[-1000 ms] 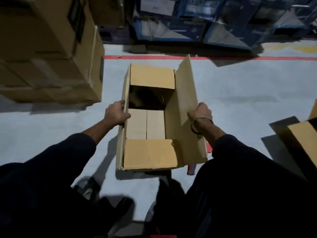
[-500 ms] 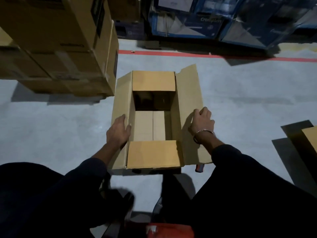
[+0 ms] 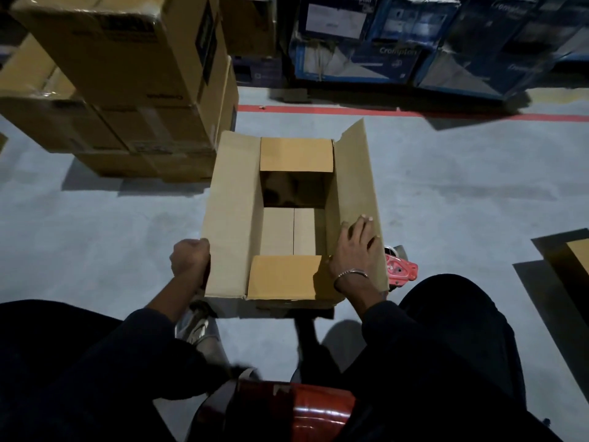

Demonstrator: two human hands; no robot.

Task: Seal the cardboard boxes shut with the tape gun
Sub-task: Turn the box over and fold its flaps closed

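Box: an open cardboard box (image 3: 294, 218) sits on the grey floor (image 3: 111, 234) between the two hands, its two short flaps folded in and its two long flaps still up or out.
Left hand: the left hand (image 3: 189, 260) is curled closed on the outer edge of the left long flap (image 3: 234, 215), near that flap's near end; the flap leans outward over the knuckles.
Right hand: the right hand (image 3: 355, 250) lies flat with fingers spread on the inner face of the right long flap (image 3: 355, 199), pressing on it rather than gripping; a metal bracelet (image 3: 352, 275) circles the wrist.
Short flaps: the near short flap (image 3: 285, 277) lies level just inside the right thumb; the far short flap (image 3: 296, 154) lies level at the far end, well beyond both hands.
Inside: beyond the near flap, the closed bottom flaps show with a seam down the middle.
Tape gun: a red tape gun (image 3: 400, 269) lies on the floor just outside the right wrist, partly hidden behind the right flap; probably on its side, though the dim light makes that unsure.
Surroundings: stacked brown cartons (image 3: 127, 84) stand beyond the left hand, and blue printed cartons (image 3: 414, 43) line the far side past a red floor line (image 3: 414, 113).
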